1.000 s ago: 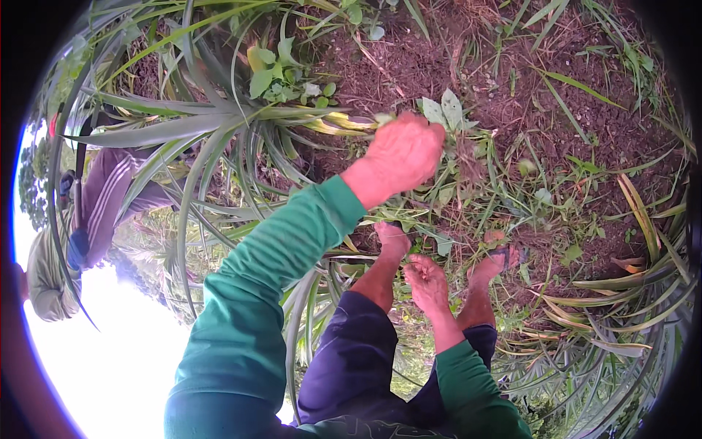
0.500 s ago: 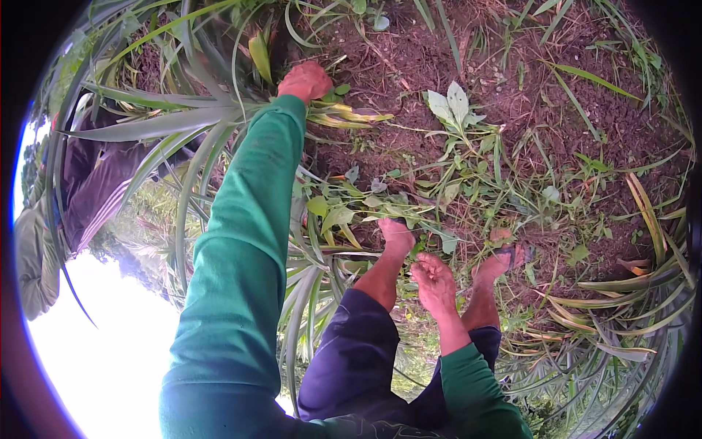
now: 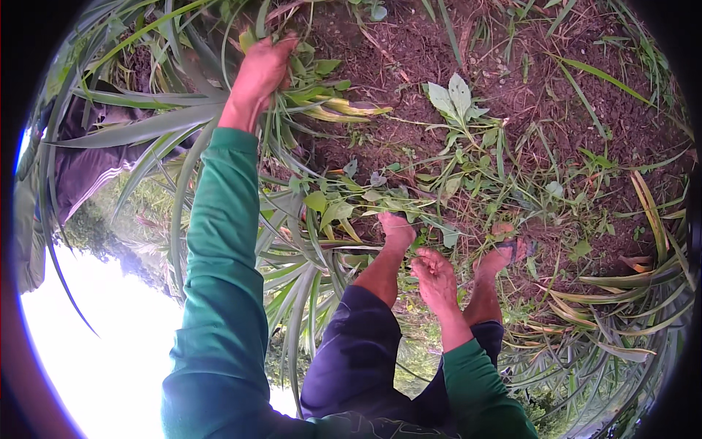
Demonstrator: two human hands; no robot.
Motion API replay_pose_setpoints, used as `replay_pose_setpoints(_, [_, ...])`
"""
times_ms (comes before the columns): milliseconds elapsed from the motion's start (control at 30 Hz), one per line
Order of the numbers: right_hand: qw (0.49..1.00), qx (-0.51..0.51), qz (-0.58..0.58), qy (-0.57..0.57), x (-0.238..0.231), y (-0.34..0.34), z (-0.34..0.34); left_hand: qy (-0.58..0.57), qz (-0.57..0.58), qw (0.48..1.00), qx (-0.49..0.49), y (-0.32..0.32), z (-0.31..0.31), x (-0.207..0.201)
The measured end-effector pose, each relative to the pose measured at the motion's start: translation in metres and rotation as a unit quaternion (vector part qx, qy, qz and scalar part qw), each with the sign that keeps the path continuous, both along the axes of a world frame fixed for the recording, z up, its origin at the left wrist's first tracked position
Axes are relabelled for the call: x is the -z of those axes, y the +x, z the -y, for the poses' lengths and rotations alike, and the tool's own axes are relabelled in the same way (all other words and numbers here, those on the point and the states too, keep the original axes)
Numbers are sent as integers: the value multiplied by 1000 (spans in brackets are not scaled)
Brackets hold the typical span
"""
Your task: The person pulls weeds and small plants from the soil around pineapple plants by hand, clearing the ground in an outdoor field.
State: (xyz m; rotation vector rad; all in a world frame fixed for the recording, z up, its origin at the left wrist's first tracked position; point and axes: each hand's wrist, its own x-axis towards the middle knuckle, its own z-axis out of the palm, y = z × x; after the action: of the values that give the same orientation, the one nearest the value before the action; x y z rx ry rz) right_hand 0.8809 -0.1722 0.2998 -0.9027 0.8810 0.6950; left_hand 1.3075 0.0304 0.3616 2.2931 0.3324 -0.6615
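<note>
My left hand (image 3: 262,73), at the end of an outstretched green sleeve, is closed on leafy green weeds (image 3: 301,77) beside a spiky long-leaved plant (image 3: 172,121). Its fingertips are partly hidden among the leaves. Yellowing blades (image 3: 344,110) lie just right of that hand. Lower down, my right hand (image 3: 437,282) hangs between my shins with its fingers curled in, and nothing shows in it. A broad-leaved weed (image 3: 459,102) lies on the brown soil, with loose green stems below it.
My feet, the left (image 3: 397,228) and the right (image 3: 504,252) in a dark sandal, stand amid cut greenery. Another spiky plant (image 3: 300,274) grows by my left leg. Long drooping leaves (image 3: 614,307) fill the right side. Another person's dark clothing (image 3: 91,161) shows at the far left.
My left hand has moved left and slightly farther away, and leafy weeds now show against its fingers. My right hand has stayed nearly in place.
</note>
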Motion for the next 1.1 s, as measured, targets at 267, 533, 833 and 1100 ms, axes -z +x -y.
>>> replay_pose_setpoints(267, [1000, -1, -2, 8, 4, 0, -4, 441, -176, 804, 357, -6, 22, 67])
replay_pose_setpoints(533, [1000, -6, 6, -1, 0, 4, -5, 397, -90, 859, 310, -27, -12, 91])
replay_pose_setpoints(833, [999, -38, 14, -21, 3, 7, -8, 231, 67, 945, 222, -9, -29, 58])
replay_pose_setpoints(1100, [1000, -9, -7, 10, 7, 5, -9, 531, 28, 744, 405, 20, -66, 80])
